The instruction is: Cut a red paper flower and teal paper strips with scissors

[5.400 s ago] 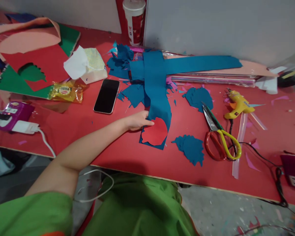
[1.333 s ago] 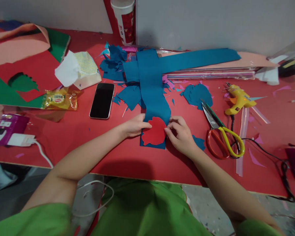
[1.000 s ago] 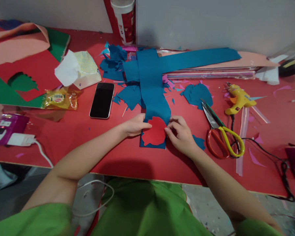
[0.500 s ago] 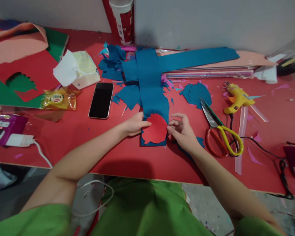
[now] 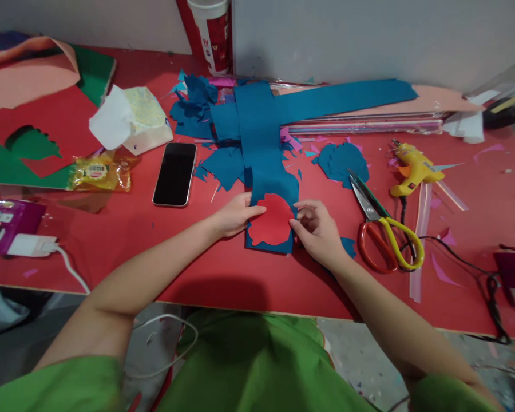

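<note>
A red scalloped paper cutout lies on the near end of a long blue paper strip on the red table. My left hand rests at the cutout's left edge, fingers laid flat on the paper. My right hand is at the cutout's right edge, fingers curled and pinching the edge of the cutout and strip. Part of a blue scalloped cutout shows from under my right wrist.
Red and yellow scissors and a yellow glue gun with its cord lie to the right. A phone, tissue pack, snack packet and coloured sheets sit left. A cup stands at the back; blue scraps are scattered.
My right hand came in and took the right edge of the red cutout. Both hands have since shifted the cutout slightly up the blue strip.
</note>
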